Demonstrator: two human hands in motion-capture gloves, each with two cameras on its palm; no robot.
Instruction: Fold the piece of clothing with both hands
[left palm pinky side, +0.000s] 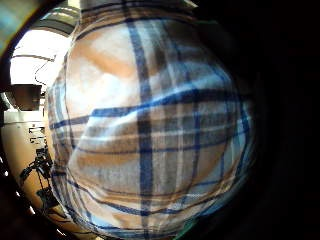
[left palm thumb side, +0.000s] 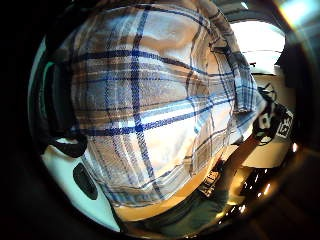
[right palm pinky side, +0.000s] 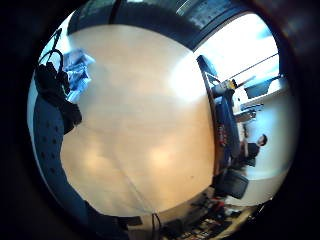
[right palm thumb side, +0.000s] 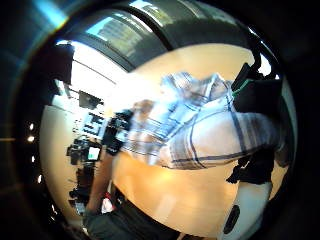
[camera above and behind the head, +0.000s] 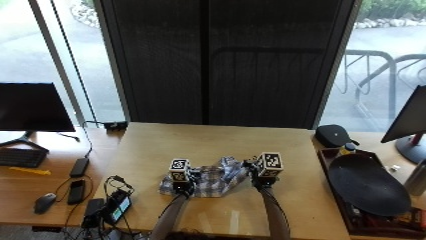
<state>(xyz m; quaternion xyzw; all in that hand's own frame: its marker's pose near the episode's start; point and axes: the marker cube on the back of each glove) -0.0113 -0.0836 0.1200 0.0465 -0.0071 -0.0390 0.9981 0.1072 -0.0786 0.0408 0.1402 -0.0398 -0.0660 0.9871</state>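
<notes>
With the plaid shirt (camera above and behind the head: 212, 181) bunched mid-tabletop (camera above and behind the head: 219, 145) between my left hand (camera above and behind the head: 181, 186) at nine o'clock and right hand (camera above and behind the head: 261, 180) at three, each grip's closure hidden, I'm starting; next I should spread it flat.

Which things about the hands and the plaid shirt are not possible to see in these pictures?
- Left hand: the outside view shows it too small to tell its fingers; the plaid shirt fills both left palm views.
- Right hand: fingers likewise too small; whether it grips the shirt cannot be told.
- Shirt type, sleeves, collar: bunched on the table, not discernible.
- Fold progress: hidden by crumpling.
</notes>
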